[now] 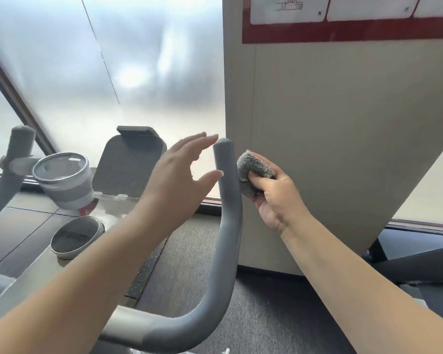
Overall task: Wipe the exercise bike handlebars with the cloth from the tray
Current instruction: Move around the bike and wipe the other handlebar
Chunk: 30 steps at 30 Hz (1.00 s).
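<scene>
The bike's right handlebar (229,226) is a grey padded bar that curves up from the lower middle and ends in a rounded tip. My right hand (276,198) is shut on a bunched grey fluffy cloth (251,172), which is pressed against the right side of the bar just below the tip. My left hand (179,180) hovers on the left side of the same bar, fingers spread, thumb tip almost at the bar, holding nothing. The left handlebar (18,149) rises at the far left edge.
Between the handlebars sit a grey cup holder (64,180), a dark tablet rest (128,164) and a round display (74,237). A beige pillar (343,149) stands close behind the right handlebar. Frosted window glass fills the background, and dark flooring lies below.
</scene>
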Available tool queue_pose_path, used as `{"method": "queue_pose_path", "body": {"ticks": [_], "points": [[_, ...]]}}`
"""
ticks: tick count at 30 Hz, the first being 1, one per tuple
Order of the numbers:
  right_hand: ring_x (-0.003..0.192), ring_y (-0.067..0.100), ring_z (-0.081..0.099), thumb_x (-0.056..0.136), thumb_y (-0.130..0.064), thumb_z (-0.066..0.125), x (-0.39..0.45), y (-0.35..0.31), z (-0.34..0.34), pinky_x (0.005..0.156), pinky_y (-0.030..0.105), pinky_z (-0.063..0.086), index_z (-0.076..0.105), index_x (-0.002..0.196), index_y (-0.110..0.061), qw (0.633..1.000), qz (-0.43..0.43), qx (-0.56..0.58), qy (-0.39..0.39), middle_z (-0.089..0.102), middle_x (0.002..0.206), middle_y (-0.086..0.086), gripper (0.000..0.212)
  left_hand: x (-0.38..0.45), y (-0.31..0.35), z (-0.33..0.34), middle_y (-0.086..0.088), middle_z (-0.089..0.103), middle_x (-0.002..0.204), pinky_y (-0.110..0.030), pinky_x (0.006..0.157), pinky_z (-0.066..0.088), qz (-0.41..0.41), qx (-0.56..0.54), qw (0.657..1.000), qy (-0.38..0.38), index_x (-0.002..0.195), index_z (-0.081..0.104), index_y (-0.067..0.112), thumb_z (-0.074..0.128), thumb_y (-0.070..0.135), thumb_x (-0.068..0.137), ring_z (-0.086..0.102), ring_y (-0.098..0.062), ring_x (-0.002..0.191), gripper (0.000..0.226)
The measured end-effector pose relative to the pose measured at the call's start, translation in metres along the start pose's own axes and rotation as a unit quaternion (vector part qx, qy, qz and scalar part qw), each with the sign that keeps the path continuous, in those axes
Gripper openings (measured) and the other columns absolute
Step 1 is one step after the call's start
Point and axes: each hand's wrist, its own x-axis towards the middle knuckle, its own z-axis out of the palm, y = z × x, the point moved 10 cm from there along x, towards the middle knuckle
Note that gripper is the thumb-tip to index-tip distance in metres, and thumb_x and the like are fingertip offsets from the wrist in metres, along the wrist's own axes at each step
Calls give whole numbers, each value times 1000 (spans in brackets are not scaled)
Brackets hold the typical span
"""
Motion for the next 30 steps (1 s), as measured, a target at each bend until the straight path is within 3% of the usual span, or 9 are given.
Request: {"method": "queue_pose_path", "body": {"ticks": [4, 6, 11, 15, 18, 23, 25, 28, 30], "points": [[86, 22, 68, 91, -18, 55, 16, -3, 25, 71, 34, 57, 66, 110, -11, 993, 22, 53, -106, 71, 98, 8, 23, 3, -5, 10, 20, 51, 129, -37, 94, 47, 1, 43, 999, -18, 138, 43, 39, 68, 32, 83, 51, -6, 112, 61], [92, 24, 66, 85, -34, 59, 19, 1, 26, 75, 36, 56, 64, 113, -9, 992, 28, 39, -119, 69, 103, 9, 38, 3, -3, 10, 23, 51, 124, -38, 94, 48, 10, 63, 998, -13, 137, 45, 38, 68, 34, 83, 52, -9, 111, 59], [74, 20, 64, 86, -21, 59, 26, 5, 22, 66, 34, 53, 61, 89, -12, 994, 10, 6, -112, 70, 87, 4, 9, 7, 0, 5, 19, 60, 116, -36, 89, 49, 7, 71, 997, 4, 133, 52, 35, 68, 37, 83, 56, -6, 101, 53], [73, 33, 58, 81, -25, 65, 15, 15, 12, 61, 33, 46, 56, 77, -15, 990, 9, -24, -136, 66, 89, 15, 14, 7, 2, 5, 21, 59, 114, -34, 88, 50, 4, 71, 997, 4, 132, 53, 34, 68, 38, 82, 57, -3, 98, 53], [79, 42, 39, 79, -40, 72, 7, 31, -1, 59, 35, 31, 53, 72, -17, 991, 17, -47, -123, 42, 92, 27, 30, 5, 4, 5, 24, 54, 111, -32, 88, 50, 4, 73, 997, 5, 133, 52, 33, 68, 38, 82, 58, -3, 96, 54], [60, 27, 47, 83, -30, 65, 16, 7, 2, 50, 28, 35, 55, 76, -15, 998, -31, -39, -34, 52, 73, 17, 19, 4, 7, 5, 23, 53, 107, -33, 89, 50, 6, 81, 997, -1, 134, 51, 32, 68, 39, 82, 57, -6, 97, 55], [63, 24, 56, 88, -23, 63, 22, -7, 13, 54, 35, 46, 56, 77, -15, 997, -59, -31, -24, 62, 73, 8, 14, 4, 7, 5, 22, 53, 108, -34, 89, 49, 5, 86, 996, -11, 136, 50, 32, 67, 40, 83, 57, -7, 99, 56], [86, 40, 54, 78, -37, 71, 22, -5, 30, 76, 69, 47, 56, 72, -20, 996, -58, -39, -57, 54, 94, 24, 24, 3, 5, 5, 18, 56, 110, -34, 91, 48, 2, 92, 996, -16, 137, 48, 33, 67, 42, 82, 56, -8, 101, 58], [81, 36, 53, 74, -40, 73, 19, 6, 25, 72, 65, 49, 54, 65, -22, 997, -43, -43, -56, 52, 88, 21, 28, 2, 3, 6, 17, 57, 113, -34, 91, 48, -1, 89, 996, -21, 137, 47, 35, 66, 43, 82, 56, -8, 103, 59]]}}
